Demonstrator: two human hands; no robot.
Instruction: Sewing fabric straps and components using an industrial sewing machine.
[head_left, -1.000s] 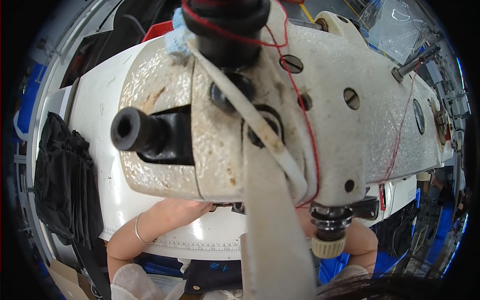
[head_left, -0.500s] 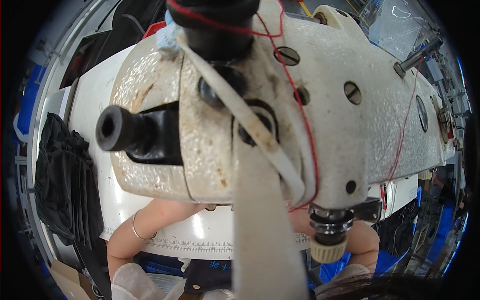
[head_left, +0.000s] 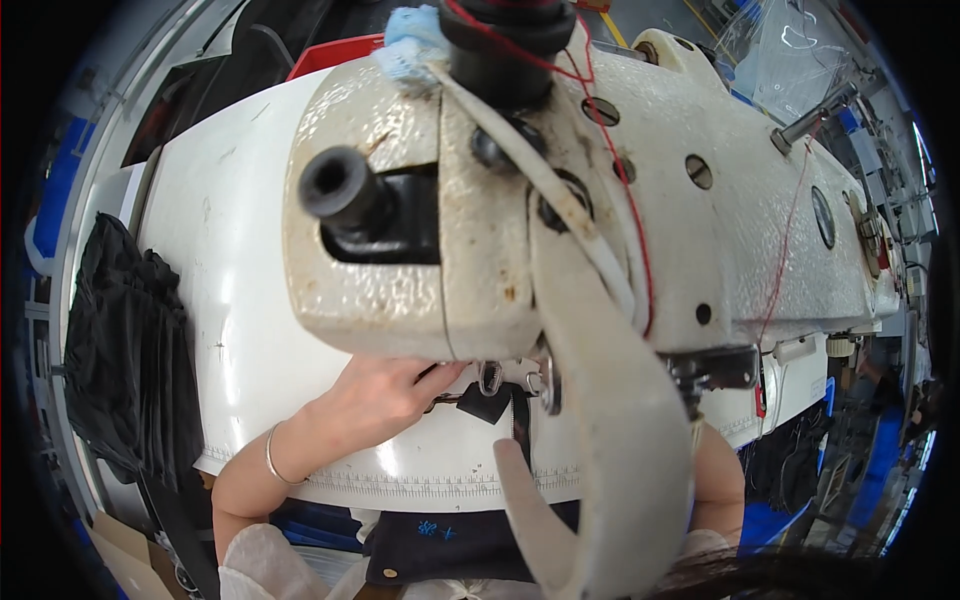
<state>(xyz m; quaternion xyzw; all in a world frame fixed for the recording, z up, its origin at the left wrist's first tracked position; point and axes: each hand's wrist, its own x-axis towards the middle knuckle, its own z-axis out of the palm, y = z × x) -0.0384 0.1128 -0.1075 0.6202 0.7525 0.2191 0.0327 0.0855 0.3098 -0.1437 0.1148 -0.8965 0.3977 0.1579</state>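
A cream sewing machine head (head_left: pixel 390 300) fills the upper middle and overhangs my hands. My left hand (head_left: pixel 385 400) comes in from the left with a bracelet on the wrist. Its thumb and fingers are pressed together by the metal presser foot (head_left: pixel 490 378), and the tips are partly hidden under the machine. Close by them lie a small black fabric piece (head_left: pixel 485 403) and a narrow black strip (head_left: pixel 521 425) with a pale toothed line, like zipper tape. A pale curved lever (head_left: pixel 635 450) covers my right hand; only the right forearm (head_left: pixel 718 480) shows.
Gathered black fabric (head_left: pixel 125 350) hangs at the table's left side. Red thread (head_left: pixel 640 240) runs over the machine. A ruler scale (head_left: pixel 400 485) marks the white table's near edge. A red bin (head_left: pixel 335 55) stands behind; a cardboard box (head_left: pixel 140 560) is at lower left.
The machine appears farther right and higher, and the lever shows its curve instead of a straight front. More of my left hand, the presser foot and the black pieces have come into sight.
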